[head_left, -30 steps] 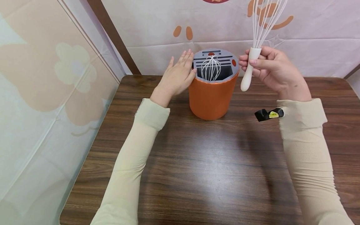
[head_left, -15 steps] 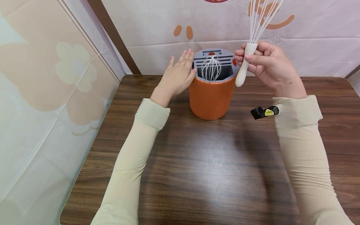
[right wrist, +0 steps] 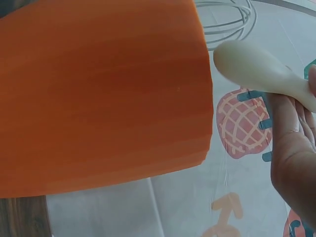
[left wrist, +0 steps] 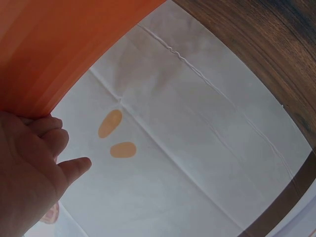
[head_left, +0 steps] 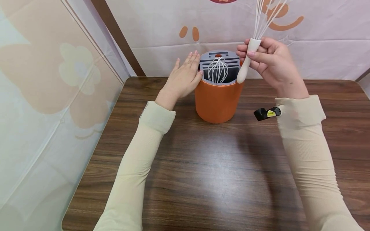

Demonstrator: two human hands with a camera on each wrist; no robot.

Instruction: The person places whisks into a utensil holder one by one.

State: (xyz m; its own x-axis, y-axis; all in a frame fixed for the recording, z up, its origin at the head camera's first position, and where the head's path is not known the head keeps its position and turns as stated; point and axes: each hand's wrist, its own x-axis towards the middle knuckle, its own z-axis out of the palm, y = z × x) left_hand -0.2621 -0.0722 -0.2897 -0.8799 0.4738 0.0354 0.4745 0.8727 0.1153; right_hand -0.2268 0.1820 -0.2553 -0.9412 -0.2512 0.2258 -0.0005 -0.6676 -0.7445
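Note:
An orange utensil holder (head_left: pixel 217 102) with a grey slotted top (head_left: pixel 206 57) stands upright near the table's back edge. One white whisk (head_left: pixel 218 70) is in its large front compartment, wire head up. My left hand (head_left: pixel 183 78) rests with straight fingers against the holder's left rim; in the left wrist view the hand (left wrist: pixel 29 168) touches its orange side. My right hand (head_left: pixel 273 62) pinches the white handle of a second whisk (head_left: pixel 245 69) between thumb and fingers. Its wires point up, partly out of frame, and the handle's end hangs by the holder's right rim, overlapping it in the head view.
The dark wooden table (head_left: pixel 214 179) spreads in front of the holder. A pale patterned cloth (head_left: pixel 156 29) hangs close behind it, with another cloth (head_left: pixel 37 106) along the left side. A black strap mount (head_left: pixel 267 113) sticks out from the right cuff.
My right hand has moved left and slightly up with the whisk, bringing the handle's end from beside the holder to its right rim. My left hand and the holder have stayed in place.

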